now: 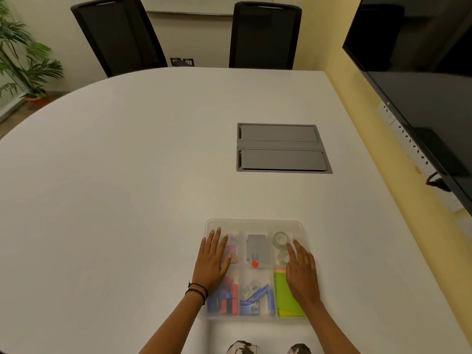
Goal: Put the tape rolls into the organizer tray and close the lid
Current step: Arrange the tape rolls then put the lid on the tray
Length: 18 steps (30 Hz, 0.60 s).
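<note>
A clear plastic organizer tray (255, 222) sits near the table's front edge with its transparent lid lying flat over the compartments. Two clear tape rolls (280, 238) lie in the far right compartment, one behind the other, seen through the lid. My left hand (213, 259) rests flat, fingers spread, on the lid's left side. My right hand (301, 267) rests flat on the right side, fingertips over the nearer tape roll. Neither hand holds anything.
Under the lid are coloured paper clips (233, 247), a grey box (258, 249), blue and red clips (224, 300), staple boxes (255, 300) and green sticky notes (286, 295). A grey cable hatch (282, 148) lies further back. Two black chairs (264, 34) stand beyond, a dark screen (421, 72) at right.
</note>
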Tool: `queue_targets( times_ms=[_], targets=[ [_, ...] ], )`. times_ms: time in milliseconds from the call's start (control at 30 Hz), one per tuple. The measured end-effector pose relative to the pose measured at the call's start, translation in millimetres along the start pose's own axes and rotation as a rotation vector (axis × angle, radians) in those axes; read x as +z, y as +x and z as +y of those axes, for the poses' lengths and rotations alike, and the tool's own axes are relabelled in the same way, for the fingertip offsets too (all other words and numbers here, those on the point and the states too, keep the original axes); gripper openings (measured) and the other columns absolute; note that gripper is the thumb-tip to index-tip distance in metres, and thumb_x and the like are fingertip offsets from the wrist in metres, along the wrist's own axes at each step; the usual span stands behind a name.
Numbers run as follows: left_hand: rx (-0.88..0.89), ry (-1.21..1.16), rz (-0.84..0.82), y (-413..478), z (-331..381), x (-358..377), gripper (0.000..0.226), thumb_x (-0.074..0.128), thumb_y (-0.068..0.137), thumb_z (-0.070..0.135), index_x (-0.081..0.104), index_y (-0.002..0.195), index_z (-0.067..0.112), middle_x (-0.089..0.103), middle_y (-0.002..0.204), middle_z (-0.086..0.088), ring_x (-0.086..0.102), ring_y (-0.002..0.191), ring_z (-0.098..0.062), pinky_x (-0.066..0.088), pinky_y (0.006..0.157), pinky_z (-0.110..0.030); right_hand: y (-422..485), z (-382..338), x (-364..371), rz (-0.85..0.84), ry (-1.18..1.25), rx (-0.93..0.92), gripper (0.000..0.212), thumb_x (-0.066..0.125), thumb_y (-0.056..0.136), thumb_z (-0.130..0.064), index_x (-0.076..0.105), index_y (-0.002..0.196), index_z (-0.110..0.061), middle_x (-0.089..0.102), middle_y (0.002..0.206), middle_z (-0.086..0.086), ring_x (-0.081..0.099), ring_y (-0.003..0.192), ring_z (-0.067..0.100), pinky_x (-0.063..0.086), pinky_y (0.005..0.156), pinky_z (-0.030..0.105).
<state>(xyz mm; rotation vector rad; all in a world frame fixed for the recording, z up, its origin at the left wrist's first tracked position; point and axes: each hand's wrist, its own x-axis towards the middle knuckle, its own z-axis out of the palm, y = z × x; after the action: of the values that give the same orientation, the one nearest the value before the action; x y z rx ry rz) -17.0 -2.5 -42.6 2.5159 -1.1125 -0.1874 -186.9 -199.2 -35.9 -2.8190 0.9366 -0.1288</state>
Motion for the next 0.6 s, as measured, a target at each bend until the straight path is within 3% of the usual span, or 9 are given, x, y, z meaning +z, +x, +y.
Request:
queue_targets(
  times_ms=[67, 167, 200, 267, 333, 400, 433, 500, 600],
  targets=[
    [0.050, 0.055, -0.044, 11, 0, 0, 0.062, 0.018, 0.092, 0.048, 0.012, 0.147, 0.021, 0.001, 0.156, -0.003, -0.029, 0.139, -0.003, -0.021, 0.115, -0.031, 1, 1, 2, -0.029, 0.018, -0.033, 0.052, 0.042, 0.091, -0.017, 0.035, 0.143, -0.017, 0.033, 0.152, 0.004, 0.031, 0.141, 0.019, 0.001, 0.116, 0.030],
    [0.056, 0.115, -0.122, 18, -1, -3, 0.061, 0.017, 0.093, 0.048, 0.018, 0.147, 0.020, 0.011, 0.156, -0.007, 0.002, 0.147, -0.024, -0.019, 0.114, -0.035, 4, 3, 6, -0.073, 0.031, -0.029, 0.054, 0.032, 0.096, -0.027, 0.018, 0.147, -0.023, 0.012, 0.155, -0.008, -0.010, 0.143, -0.002, -0.014, 0.114, 0.025],
    [0.055, 0.120, -0.140, 19, -1, -5, 0.061, 0.015, 0.094, 0.049, 0.022, 0.146, 0.018, 0.016, 0.155, -0.007, 0.013, 0.145, -0.032, -0.018, 0.114, -0.035, 5, 3, 6, -0.085, 0.040, -0.024, 0.054, 0.033, 0.096, -0.026, 0.017, 0.147, -0.023, 0.011, 0.155, -0.008, -0.011, 0.143, -0.002, -0.014, 0.114, 0.024],
    [0.064, 0.132, -0.135, 20, -1, -4, 0.065, 0.007, 0.094, 0.052, 0.026, 0.146, 0.017, 0.022, 0.154, -0.008, 0.017, 0.144, -0.033, -0.017, 0.115, -0.035, 6, 3, 7, -0.098, 0.055, -0.019, 0.053, 0.037, 0.096, -0.025, 0.023, 0.146, -0.023, 0.018, 0.155, -0.007, 0.010, 0.145, 0.007, -0.014, 0.114, 0.023],
    [0.062, 0.121, -0.105, 21, -4, 0, 0.068, 0.002, 0.092, 0.055, 0.021, 0.147, 0.019, 0.015, 0.156, -0.006, -0.005, 0.147, -0.019, -0.018, 0.115, -0.035, 7, 2, 7, -0.091, 0.062, -0.011, 0.052, 0.037, 0.094, -0.025, 0.029, 0.145, -0.022, 0.025, 0.154, -0.005, 0.023, 0.143, 0.014, -0.012, 0.114, 0.023],
    [0.056, 0.107, -0.093, 20, -6, 3, 0.069, 0.000, 0.091, 0.057, 0.015, 0.148, 0.021, 0.006, 0.155, -0.002, -0.029, 0.140, -0.007, -0.019, 0.115, -0.035, 7, 2, 7, -0.084, 0.071, 0.000, 0.052, 0.035, 0.093, -0.026, 0.029, 0.145, -0.023, 0.026, 0.154, -0.005, 0.023, 0.143, 0.014, -0.012, 0.114, 0.023],
    [0.057, 0.105, -0.092, 20, -6, 4, 0.069, 0.000, 0.091, 0.057, 0.015, 0.148, 0.020, 0.005, 0.155, -0.002, -0.033, 0.139, -0.006, -0.018, 0.115, -0.036, 7, 3, 8, -0.081, 0.078, 0.002, 0.052, 0.034, 0.093, -0.026, 0.029, 0.145, -0.023, 0.025, 0.155, -0.005, 0.021, 0.143, 0.014, -0.012, 0.115, 0.023],
    [0.057, 0.097, -0.123, 19, -4, 1, 0.069, 0.000, 0.091, 0.056, 0.017, 0.147, 0.020, 0.007, 0.155, -0.002, -0.025, 0.142, -0.009, -0.016, 0.115, -0.037, 7, 3, 7, -0.077, 0.083, 0.002, 0.052, 0.034, 0.094, -0.026, 0.028, 0.146, -0.023, 0.023, 0.155, -0.005, 0.020, 0.144, 0.013, -0.012, 0.115, 0.023],
    [0.050, 0.052, -0.123, 20, -1, -4, 0.063, 0.011, 0.094, 0.054, 0.022, 0.146, 0.020, 0.015, 0.156, -0.005, 0.006, 0.147, -0.023, -0.016, 0.116, -0.033, 12, 1, 6, -0.062, 0.104, 0.005, 0.049, 0.045, 0.094, -0.020, 0.037, 0.142, -0.021, 0.031, 0.153, -0.002, 0.028, 0.142, 0.018, 0.000, 0.118, 0.029]
  ],
)
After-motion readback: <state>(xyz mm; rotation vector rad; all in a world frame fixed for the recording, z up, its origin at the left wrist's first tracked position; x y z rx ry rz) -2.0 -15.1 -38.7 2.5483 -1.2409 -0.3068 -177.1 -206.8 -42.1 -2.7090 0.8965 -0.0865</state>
